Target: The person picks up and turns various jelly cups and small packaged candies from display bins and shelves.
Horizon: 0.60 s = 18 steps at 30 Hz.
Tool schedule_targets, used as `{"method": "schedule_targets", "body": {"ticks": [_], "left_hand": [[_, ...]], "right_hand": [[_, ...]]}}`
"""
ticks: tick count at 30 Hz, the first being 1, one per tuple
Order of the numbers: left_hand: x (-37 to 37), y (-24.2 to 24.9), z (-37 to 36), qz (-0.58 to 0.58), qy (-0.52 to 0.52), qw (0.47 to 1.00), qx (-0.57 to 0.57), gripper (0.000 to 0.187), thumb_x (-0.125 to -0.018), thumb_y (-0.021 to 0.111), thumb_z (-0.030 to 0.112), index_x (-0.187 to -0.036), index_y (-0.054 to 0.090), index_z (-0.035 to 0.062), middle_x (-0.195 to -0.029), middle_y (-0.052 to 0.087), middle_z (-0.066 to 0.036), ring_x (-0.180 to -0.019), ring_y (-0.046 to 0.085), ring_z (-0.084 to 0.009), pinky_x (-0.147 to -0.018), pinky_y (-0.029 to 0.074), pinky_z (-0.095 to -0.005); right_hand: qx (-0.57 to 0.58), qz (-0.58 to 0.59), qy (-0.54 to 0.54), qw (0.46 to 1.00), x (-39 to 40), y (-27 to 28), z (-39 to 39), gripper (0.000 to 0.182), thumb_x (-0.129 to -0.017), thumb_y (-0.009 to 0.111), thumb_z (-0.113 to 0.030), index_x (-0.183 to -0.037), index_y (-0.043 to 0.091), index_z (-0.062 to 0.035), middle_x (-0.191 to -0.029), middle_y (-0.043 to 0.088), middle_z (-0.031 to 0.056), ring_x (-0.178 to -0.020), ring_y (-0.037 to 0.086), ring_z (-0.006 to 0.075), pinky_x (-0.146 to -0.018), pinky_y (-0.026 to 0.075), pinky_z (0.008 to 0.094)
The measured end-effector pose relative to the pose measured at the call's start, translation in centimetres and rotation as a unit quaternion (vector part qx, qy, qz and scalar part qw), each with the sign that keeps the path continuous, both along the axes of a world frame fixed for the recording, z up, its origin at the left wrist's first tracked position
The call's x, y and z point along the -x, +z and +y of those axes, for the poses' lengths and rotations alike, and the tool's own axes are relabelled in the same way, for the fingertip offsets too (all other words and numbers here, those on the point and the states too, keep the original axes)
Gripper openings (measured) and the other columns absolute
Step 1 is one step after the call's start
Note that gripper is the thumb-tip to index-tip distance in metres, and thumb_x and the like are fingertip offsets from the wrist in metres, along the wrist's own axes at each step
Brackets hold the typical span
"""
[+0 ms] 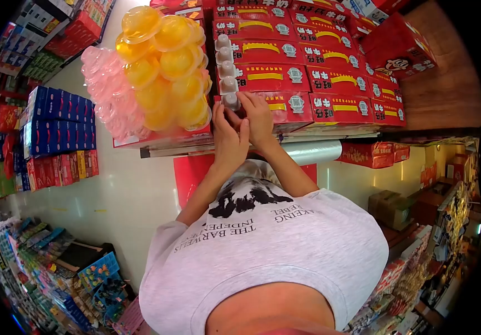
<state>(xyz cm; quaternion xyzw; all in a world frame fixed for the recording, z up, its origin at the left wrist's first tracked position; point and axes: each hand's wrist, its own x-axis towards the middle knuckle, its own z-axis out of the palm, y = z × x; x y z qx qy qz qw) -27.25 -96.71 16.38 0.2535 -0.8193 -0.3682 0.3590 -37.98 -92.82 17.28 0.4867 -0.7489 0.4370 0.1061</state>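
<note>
A single row of small white cup-shaped pieces [228, 85] runs front to back between red printed cartons [273, 77] and a pile of clear yellow domed packs [172, 66]. At the front end of that row my left hand [230, 137] and my right hand [258, 119] are close together. The right fingertips touch the nearest white piece from its right side. My left fingers are closed at its left, near a red edge. Both hands are curled inward, and what lies between them is mostly hidden.
Clear pink packs [109, 92] sit left of the yellow ones. A clear plastic roll [312, 151] lies below the display's front edge. Blue boxes [60, 120] are stacked at the left, a brown carton [390, 209] stands lower right, and a red box [399, 49] is upper right.
</note>
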Motion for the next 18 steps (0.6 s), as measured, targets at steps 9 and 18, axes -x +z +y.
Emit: {"method": "schedule_targets", "body": {"ticks": [9,18], "left_hand": [[-0.40,0.01,-0.48,-0.022,-0.023,0.999,0.005,0.074,-0.095,0.060,0.024,-0.142,0.016,-0.0120,-0.145,0.026,-0.038,-0.133,0.034,-0.0507,-0.112,0.029,-0.0504],[-0.44,0.18,-0.21,0.003,-0.014,0.999,-0.029,0.072,-0.095,0.060,0.023,-0.142,0.018,-0.0131,-0.142,0.031,-0.037,-0.132,0.036,-0.0489,-0.111,0.030,-0.0493]], "right_hand": [[-0.007,0.015,-0.016,1.000,0.03,-0.67,0.01,0.045,-0.072,0.077,-0.022,-0.109,0.065,-0.0005,-0.097,0.067,0.0111,-0.086,0.060,0.0293,-0.075,0.049,0.0397],[-0.007,0.021,-0.010,1.000,-0.09,-0.50,0.13,0.048,-0.072,0.078,-0.020,-0.111,0.063,0.0011,-0.099,0.067,0.0146,-0.088,0.061,0.0318,-0.075,0.050,0.0394]]}}
